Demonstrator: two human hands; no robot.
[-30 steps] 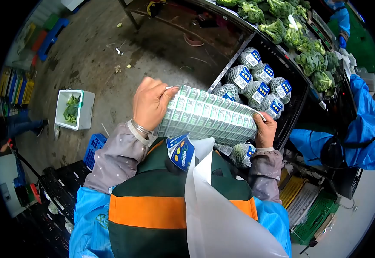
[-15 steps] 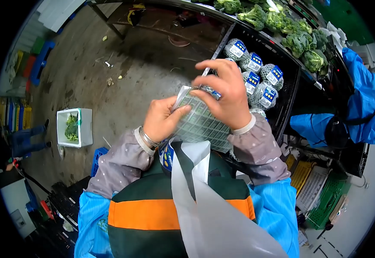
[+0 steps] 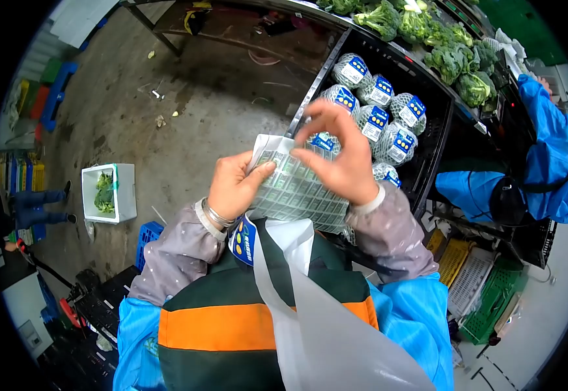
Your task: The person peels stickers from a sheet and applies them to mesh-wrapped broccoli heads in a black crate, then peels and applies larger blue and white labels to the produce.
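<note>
My left hand [image 3: 233, 184] pinches the left edge of a sheet of small printed labels [image 3: 297, 190] between thumb and fingers. Over the sheet's upper right corner is my right hand [image 3: 344, 156], its thumb and index finger curled close together. Whatever sits between those fingertips is too small to make out. A long pale backing strip [image 3: 349, 319] hangs over my dark green apron [image 3: 219, 365] with its orange band. Beside my left wrist lies a blue tag with yellow dots [image 3: 241, 241]. Several netted round bundles [image 3: 398, 144] with blue and white tags lie just beyond my right hand.
The bundles lie in a black crate [image 3: 314, 88]. Loose broccoli [image 3: 414, 26] covers the surface behind it. A white box [image 3: 126, 192] with green pieces stands on the floor at left. Blue sheeting [image 3: 548, 137] and stacked crates [image 3: 492, 306] are at right. Another person's legs [image 3: 40, 199] show far left.
My left hand and the label sheet have shifted slightly left and down. My right hand's fingers have curled closer together near the sheet's corner.
</note>
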